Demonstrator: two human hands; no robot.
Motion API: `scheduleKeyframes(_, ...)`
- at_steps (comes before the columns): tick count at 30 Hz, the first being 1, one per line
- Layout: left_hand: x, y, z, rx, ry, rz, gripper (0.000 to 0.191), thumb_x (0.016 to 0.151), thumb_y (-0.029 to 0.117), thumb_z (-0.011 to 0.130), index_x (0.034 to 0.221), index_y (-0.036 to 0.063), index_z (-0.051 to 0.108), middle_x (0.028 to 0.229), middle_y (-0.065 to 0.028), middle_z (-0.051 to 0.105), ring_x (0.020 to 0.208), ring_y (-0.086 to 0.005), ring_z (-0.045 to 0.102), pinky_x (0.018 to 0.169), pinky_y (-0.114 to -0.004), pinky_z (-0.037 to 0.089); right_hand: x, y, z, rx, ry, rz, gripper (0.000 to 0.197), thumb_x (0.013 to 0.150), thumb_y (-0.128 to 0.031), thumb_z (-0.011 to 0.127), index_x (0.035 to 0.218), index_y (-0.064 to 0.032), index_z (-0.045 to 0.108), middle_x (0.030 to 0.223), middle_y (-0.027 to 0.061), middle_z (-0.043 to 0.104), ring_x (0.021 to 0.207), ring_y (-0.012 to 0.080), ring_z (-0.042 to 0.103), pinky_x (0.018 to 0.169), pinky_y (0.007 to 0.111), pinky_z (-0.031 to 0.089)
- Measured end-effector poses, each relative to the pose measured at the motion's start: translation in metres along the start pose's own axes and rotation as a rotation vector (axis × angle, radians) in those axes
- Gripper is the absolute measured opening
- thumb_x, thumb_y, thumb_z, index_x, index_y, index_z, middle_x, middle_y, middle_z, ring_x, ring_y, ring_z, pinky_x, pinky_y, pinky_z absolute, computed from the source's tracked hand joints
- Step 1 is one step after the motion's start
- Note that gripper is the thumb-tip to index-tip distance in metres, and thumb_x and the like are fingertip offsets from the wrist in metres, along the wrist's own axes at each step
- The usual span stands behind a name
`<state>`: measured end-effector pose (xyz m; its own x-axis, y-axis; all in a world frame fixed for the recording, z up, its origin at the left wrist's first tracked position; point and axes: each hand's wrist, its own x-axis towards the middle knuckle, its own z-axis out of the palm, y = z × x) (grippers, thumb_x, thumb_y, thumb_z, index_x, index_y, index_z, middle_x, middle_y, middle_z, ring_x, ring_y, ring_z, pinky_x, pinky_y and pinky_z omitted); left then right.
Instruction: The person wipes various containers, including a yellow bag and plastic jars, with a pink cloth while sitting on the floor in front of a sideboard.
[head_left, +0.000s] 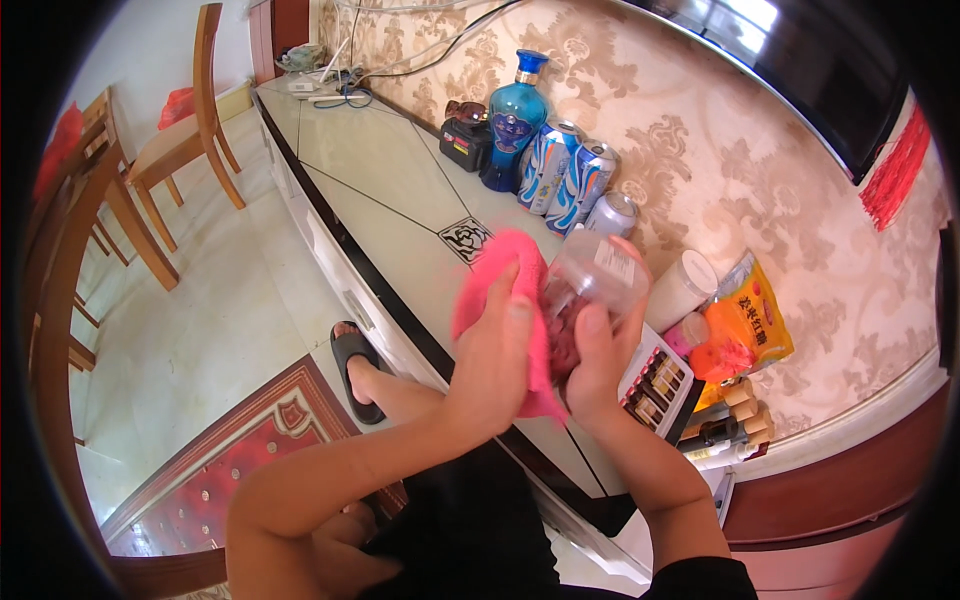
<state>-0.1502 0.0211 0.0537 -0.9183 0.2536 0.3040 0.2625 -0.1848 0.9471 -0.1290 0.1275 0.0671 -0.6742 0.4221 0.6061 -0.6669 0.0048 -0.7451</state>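
Observation:
My left hand (491, 360) grips a pink cloth (517, 251), its thumb pressed on top. The cloth lies against the side of a clear plastic jar (600, 274) that bears a white label. Dark reddish pieces fill the part of the jar nearest me; what they are cannot be told. Around the jar is my right hand (600, 367), thumb on the near side and fingers behind. Both hands are above the tiled top of a long low cabinet (360, 180). Motion blurs the edge of the cloth.
Along the wall stand a blue glass bottle (517, 112), several drink cans (551, 165), a white-lidded jar (682, 289) and an orange food pouch (750, 322). A box of small vials (660, 386) sits by my right forearm. A television (810, 60) hangs above; wooden chairs (180, 142) stand left.

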Motion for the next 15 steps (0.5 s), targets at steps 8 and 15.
scheduleKeyframes(8,0.006,-0.011,-0.023,-0.031,-0.098,0.046,0.043,0.099,0.034,0.041,0.088,-0.0043,0.059,0.075,-0.0088,0.061,0.071,-0.0174,0.056,0.068,-0.031,0.047,0.000,0.001,-0.006,-0.241,-0.320,-0.250,0.090,0.072,-0.019,0.080,0.140,-0.0027,0.023,0.124,0.0156,0.046,0.108,0.0219,0.053,0.091,0.036,0.047)
scheduleKeyframes(15,0.015,0.025,-0.041,-0.136,-0.007,0.025,0.043,0.098,0.031,0.047,0.118,-0.0055,0.055,0.096,-0.0164,0.064,0.081,-0.0214,0.060,0.074,-0.033,0.049,0.018,0.013,-0.011,-0.279,-0.080,-0.054,0.081,0.073,-0.013,0.078,0.137,-0.0042,0.029,0.119,0.0134,0.051,0.107,0.0193,0.053,0.088,0.033,0.048)
